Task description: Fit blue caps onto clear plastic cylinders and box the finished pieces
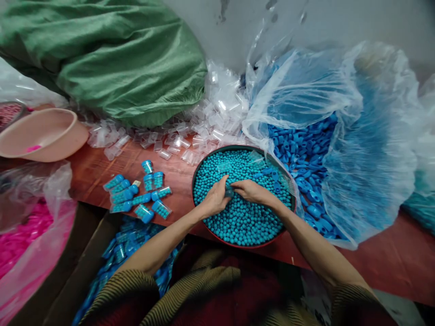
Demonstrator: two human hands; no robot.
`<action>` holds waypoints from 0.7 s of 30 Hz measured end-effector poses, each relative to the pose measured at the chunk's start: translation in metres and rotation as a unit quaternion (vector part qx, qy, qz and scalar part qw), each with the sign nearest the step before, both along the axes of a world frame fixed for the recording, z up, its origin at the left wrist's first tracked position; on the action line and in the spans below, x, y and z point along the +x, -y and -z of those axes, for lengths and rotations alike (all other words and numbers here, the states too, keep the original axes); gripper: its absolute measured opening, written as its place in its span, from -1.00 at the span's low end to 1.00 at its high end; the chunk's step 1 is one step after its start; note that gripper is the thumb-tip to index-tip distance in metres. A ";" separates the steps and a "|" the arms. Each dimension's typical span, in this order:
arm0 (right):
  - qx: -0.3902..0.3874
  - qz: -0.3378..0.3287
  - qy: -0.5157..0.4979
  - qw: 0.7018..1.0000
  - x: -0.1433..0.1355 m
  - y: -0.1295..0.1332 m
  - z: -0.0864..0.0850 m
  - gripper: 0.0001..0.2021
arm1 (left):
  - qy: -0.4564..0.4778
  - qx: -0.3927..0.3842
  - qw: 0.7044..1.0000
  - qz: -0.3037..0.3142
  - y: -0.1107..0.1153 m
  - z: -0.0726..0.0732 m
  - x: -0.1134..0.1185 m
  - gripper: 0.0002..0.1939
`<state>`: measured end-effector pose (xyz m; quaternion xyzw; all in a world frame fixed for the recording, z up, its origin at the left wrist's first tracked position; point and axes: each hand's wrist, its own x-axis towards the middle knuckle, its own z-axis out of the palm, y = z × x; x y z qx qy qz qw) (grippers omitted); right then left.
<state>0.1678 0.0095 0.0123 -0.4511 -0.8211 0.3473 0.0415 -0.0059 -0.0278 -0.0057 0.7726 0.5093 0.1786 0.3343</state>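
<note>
Over a wide round basin [195, 181] of teal-blue beads [244, 224], my two hands meet. My left hand [216, 198] is closed around a small clear plastic bottle [229, 192]. At the bottle's end, the fingers of my right hand [252, 191] are pinched together; what lies between them is hidden. On the beads lie a clear container [223, 167] behind my left hand and several blue caps [277, 181] to the right. Left of the basin, several filled bottles with blue caps [148, 182] lie on the red table [180, 190].
Clear containers [204, 140] are heaped behind the basin beside a green cloth sack [136, 59]. A clear bag [370, 149] at right spills blue caps [302, 145]. Left are a pink basin [44, 140] and a bag of pink pieces [30, 226]. Filled blue-capped bottles [118, 253] are below the table edge.
</note>
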 end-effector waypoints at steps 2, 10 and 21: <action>0.053 0.009 0.080 0.995 -0.007 -0.012 -0.010 -0.70 | -0.054 -0.016 0.998 0.025 0.000 -0.006 0.002 -0.52; 0.149 0.049 0.107 0.982 -0.044 -0.060 0.002 -0.66 | -0.144 0.114 0.982 -0.037 -0.001 0.001 0.005 -0.72; 0.202 0.026 0.099 0.974 0.013 -0.010 -0.002 -0.60 | -0.028 0.082 0.995 0.048 -0.023 0.014 0.007 -0.33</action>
